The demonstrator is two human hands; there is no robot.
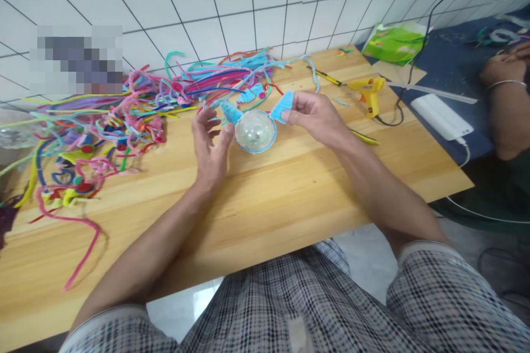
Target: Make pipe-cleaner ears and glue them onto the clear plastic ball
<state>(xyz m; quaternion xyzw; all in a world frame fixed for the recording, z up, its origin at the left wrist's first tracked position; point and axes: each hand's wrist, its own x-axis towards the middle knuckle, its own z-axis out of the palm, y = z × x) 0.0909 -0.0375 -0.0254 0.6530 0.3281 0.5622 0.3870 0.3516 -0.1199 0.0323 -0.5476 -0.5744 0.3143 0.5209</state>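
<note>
A clear plastic ball (254, 133) with a blue band round its edge stands on the wooden table between my hands. My right hand (308, 113) pinches a blue fuzzy pipe-cleaner triangle (283, 105) at the ball's upper right; I cannot tell whether it touches the ball. On the upper left, a second blue pipe-cleaner cone (230, 112) sits against the ball. My left hand (210, 143) is beside it, thumb and fingers apart, holding nothing that I can see. Behind the ball lies another blue fuzzy piece (250, 93).
Tangled colourful pipe cleaners (141, 99) cover the back left. At the right lie a yellow glue gun (368, 94), a yellow utility knife (325, 76) and a white power bank (441, 116). A green packet (395, 44) is behind; another person's arm (511, 105) rests at far right.
</note>
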